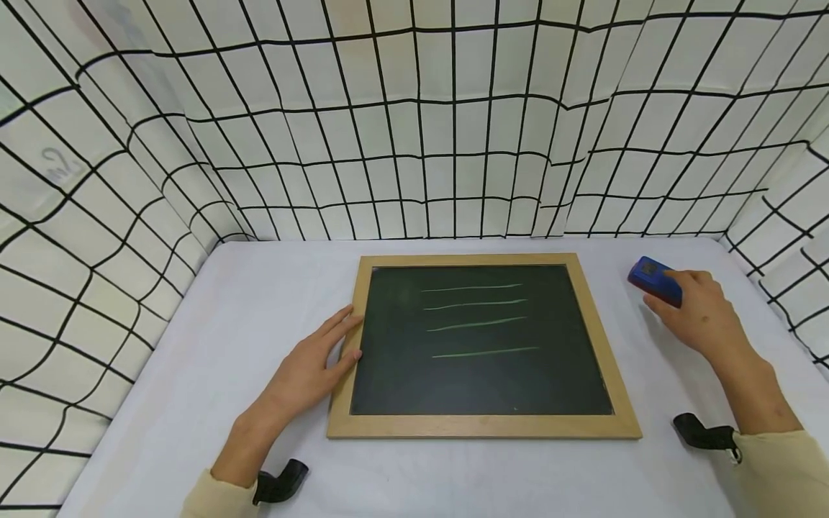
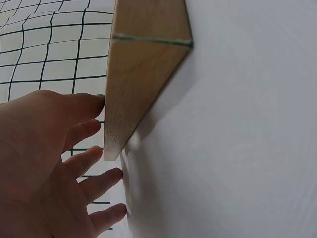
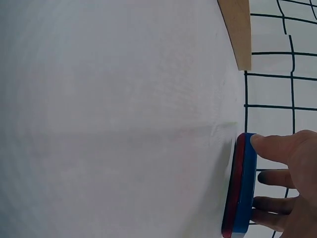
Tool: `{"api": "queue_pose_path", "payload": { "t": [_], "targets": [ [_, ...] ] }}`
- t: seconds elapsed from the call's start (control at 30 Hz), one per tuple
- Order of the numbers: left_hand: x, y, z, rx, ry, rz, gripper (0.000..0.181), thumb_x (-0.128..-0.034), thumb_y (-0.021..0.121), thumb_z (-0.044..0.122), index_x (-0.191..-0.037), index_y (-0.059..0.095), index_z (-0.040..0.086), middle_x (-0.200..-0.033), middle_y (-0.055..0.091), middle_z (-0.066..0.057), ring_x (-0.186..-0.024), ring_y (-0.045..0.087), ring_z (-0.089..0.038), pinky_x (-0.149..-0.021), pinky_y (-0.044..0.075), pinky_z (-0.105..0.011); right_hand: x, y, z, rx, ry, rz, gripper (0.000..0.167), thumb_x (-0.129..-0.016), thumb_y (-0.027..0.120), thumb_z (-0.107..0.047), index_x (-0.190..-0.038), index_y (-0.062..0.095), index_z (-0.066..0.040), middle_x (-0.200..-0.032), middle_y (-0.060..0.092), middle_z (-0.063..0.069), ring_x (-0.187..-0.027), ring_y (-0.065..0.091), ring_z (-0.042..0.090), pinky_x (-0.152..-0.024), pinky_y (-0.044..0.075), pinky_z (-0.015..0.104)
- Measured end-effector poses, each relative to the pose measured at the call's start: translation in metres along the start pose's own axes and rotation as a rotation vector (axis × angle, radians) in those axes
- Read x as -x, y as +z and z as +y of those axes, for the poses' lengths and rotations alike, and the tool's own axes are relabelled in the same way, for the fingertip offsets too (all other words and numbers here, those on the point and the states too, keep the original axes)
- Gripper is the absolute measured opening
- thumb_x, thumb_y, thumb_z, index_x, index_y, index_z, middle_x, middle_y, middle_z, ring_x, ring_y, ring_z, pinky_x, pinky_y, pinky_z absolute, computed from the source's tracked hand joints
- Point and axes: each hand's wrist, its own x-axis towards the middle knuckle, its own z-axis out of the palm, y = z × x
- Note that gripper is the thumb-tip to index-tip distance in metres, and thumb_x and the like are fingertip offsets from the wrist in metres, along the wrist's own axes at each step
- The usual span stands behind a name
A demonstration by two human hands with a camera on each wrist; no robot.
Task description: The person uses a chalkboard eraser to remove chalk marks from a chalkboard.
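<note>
A wood-framed chalkboard (image 1: 479,381) lies flat in the middle of the white table, with several pale green chalk lines across its upper part. My left hand (image 1: 304,378) touches the left side of its frame with fingers spread and fairly straight. In the left wrist view, the thumb meets the edge of the wooden frame (image 2: 131,79). Off to the board's right, my right hand (image 1: 702,316) grips a blue and red board eraser (image 1: 654,279) between thumb and fingers. The right wrist view shows the eraser (image 3: 242,188) on edge, its red side toward the white cloth.
White walls lined with black wire mesh (image 1: 453,129) rise behind the table and along its left and right sides. White cloth (image 1: 272,288) covers the table around the board. A black strap-like piece (image 1: 281,482) shows at the left wrist, another (image 1: 702,433) at the right.
</note>
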Motion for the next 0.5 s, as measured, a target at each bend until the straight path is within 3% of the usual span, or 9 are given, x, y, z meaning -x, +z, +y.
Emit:
{"api": "queue_pose_path", "payload": {
  "t": [0.27,0.5],
  "targets": [
    [0.004,-0.001,-0.003,0.013,0.002,-0.012,0.06,-0.103,0.066,0.028,-0.159,0.045,0.019,-0.172,0.031,-0.009,-0.155,0.039,-0.041,-0.118,0.041,-0.063,-0.005,-0.001,0.006,0.014,-0.008,-0.017,0.071,-0.105,0.06,-0.037,-0.15,0.036,0.011,-0.149,0.027,0.047,-0.129,0.033,0.068,-0.096,0.038,0.083],
    [0.003,0.0,-0.005,0.009,0.014,-0.003,0.059,-0.1029,0.066,0.029,-0.158,0.047,0.021,-0.172,0.032,-0.007,-0.153,0.04,-0.042,-0.118,0.041,-0.064,-0.014,-0.004,0.015,0.016,-0.018,-0.044,0.073,-0.101,0.066,-0.029,-0.151,0.033,0.012,-0.149,0.027,0.048,-0.131,0.032,0.067,-0.101,0.034,0.084]
  ]
}}
